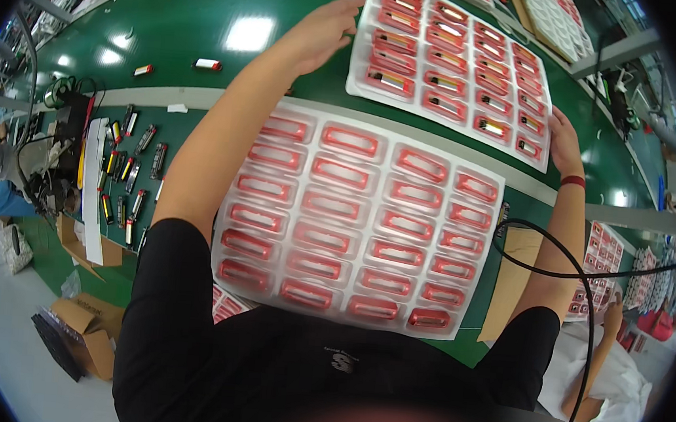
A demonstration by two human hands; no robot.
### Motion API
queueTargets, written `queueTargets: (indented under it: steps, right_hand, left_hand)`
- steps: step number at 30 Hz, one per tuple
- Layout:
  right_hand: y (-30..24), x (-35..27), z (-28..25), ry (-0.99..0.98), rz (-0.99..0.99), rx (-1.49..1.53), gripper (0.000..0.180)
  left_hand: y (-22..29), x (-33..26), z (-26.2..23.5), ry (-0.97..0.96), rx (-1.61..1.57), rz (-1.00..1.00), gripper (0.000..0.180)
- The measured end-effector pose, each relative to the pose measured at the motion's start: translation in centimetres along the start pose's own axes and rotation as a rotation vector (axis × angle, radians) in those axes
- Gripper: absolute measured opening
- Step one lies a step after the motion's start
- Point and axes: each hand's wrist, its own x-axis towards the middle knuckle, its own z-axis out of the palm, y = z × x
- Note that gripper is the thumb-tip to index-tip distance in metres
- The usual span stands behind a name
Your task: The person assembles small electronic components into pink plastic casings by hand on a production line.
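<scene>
A white plastic tray (356,76) with rows of red-edged pockets is held tilted over the far part of the green bench. Many of its pockets hold small stick-shaped pieces with black ends and white, yellow or red bodies. My left hand (324,34) is at the tray's left edge, fingertips touching it. On the lower right edge, my right hand (566,143) grips the same tray, its fingers partly hidden behind it. Closer to my body lies a second white tray (469,312), whose red-edged pockets hold no such pieces.
Loose stick-shaped pieces (127,169) are scattered at left, and two more lie farther back. A black cable (543,272) loops at right over brown cardboard (510,284). Another person's arm (598,354) shows at right, beside more filled trays (603,256). Open cartons (91,326) stand lower left.
</scene>
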Motion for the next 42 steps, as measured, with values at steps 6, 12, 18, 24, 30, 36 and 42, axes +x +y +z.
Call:
queueTargets:
  steps: [6,12,18,24,30,36,42]
  right_hand:
    - [-2.2,-2.2,8.0,0.41,-0.581,-0.518,0.027]
    - [-6.3,-12.0,38.7,-0.465,-0.955,-0.742,0.028]
    - [-1.1,-10.3,46.4,-0.562,-1.022,-0.835,0.029]
    - [-2.7,-12.6,46.1,-0.579,-0.478,-0.582,0.025]
    - [-6.8,-17.8,41.2,-0.623,0.047,0.296,0.027]
    - [-7.7,-21.9,38.3,-0.632,0.091,0.494,0.023]
    - [-6.9,-22.6,36.1,-0.732,0.192,0.646,0.024]
  left_hand:
    - [6.1,-11.7,-7.5,-0.279,0.882,0.022,0.026]
    - [1.6,-14.8,-6.7,-0.317,1.258,0.038,0.017]
    - [1.8,-14.3,-7.8,-0.359,1.293,0.236,0.016]
    - [5.7,-13.8,-12.6,-0.157,0.19,0.233,0.027]
    - [6.8,-14.2,-7.9,-0.025,-0.428,0.238,0.048]
    - [3.8,-13.4,-4.6,-0.017,-0.582,0.063,0.055]
    - [3.8,-15.1,-1.7,-0.364,-0.309,0.2,0.058]
